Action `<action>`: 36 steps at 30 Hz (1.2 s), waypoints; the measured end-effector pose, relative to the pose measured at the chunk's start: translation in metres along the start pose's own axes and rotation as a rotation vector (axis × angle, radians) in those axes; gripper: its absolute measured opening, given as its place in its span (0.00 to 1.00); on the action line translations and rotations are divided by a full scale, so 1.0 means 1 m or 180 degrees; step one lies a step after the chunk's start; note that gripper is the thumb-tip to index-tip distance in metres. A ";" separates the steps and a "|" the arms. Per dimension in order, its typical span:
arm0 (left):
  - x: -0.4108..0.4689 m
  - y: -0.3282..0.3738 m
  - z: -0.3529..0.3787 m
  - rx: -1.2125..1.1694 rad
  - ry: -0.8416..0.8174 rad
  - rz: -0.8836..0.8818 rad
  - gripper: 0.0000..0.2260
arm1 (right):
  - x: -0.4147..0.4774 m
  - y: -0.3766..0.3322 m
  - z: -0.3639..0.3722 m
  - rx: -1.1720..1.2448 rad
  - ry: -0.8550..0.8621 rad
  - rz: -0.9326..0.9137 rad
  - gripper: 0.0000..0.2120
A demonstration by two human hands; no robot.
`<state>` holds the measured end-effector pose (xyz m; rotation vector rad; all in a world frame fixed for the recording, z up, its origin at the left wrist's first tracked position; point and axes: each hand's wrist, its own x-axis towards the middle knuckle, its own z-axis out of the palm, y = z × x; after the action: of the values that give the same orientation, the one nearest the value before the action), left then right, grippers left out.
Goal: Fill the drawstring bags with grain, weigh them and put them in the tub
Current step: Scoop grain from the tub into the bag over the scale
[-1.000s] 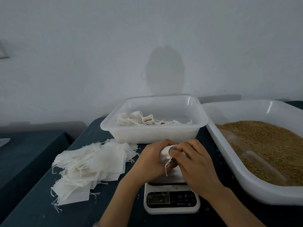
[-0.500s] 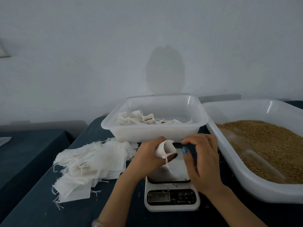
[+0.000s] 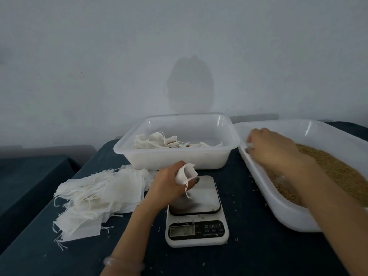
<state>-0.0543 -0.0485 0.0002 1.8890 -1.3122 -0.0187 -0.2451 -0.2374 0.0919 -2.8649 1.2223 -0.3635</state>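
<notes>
Drawstring bag (image 3: 186,173), mouth open, pinched in your left hand (image 3: 169,184) above scale (image 3: 199,198); your right hand (image 3: 272,150) stretched palm-down over grain tray (image 3: 256,174), its grip unclear.

The digits on the display (image 3: 182,230) of the scale (image 3: 199,217) are too blurred to read. The right hand (image 3: 272,150), over the far end of the grain tray (image 3: 256,176), is blurred; something pale shows at its fingertips, but what it is, or whether it is gripped, cannot be told. The tray, along the right edge of the worktop (image 3: 249,246), is cut off by the picture's right edge, and the forearm covers part of the grain (image 3: 338,176). The left hand (image 3: 169,186) pinches a drawstring bag (image 3: 186,173) whose lower part is hidden behind the fingers; hand and wrist cover the left side of the scale's platform. The near wall of the tub (image 3: 179,162) hides the lower part of the filled bags (image 3: 159,141) inside. Both forearms are cut off at the bottom edge.
</notes>
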 end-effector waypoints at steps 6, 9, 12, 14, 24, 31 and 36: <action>0.001 0.001 0.003 0.0004 -0.0021 -0.0058 0.10 | 0.015 0.069 0.016 -0.0973 -0.1685 0.0567 0.19; 0.000 0.002 0.003 0.0008 0.0010 -0.0045 0.10 | 0.010 0.071 0.026 -0.0765 -0.1851 0.0648 0.15; -0.002 0.001 0.002 -0.0070 0.0056 -0.0029 0.11 | 0.011 0.066 0.026 -0.0814 -0.1809 0.0685 0.15; -0.003 0.000 0.002 -0.0091 0.0068 -0.0024 0.11 | 0.013 0.066 0.023 -0.0811 -0.1717 0.0699 0.17; -0.002 0.002 0.003 0.0115 -0.0027 -0.0034 0.12 | 0.025 0.073 0.022 -0.0422 -0.1261 0.0595 0.15; -0.003 -0.001 0.002 0.0137 -0.0025 -0.0007 0.12 | 0.036 0.087 0.016 -0.0764 -0.0877 0.0979 0.07; -0.003 -0.001 0.002 0.0110 -0.0053 -0.0011 0.12 | 0.034 0.107 0.019 -0.1118 -0.0814 0.1299 0.05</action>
<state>-0.0559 -0.0471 -0.0037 1.9241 -1.3281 -0.0135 -0.2941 -0.3379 0.0705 -2.6886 1.9117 0.2399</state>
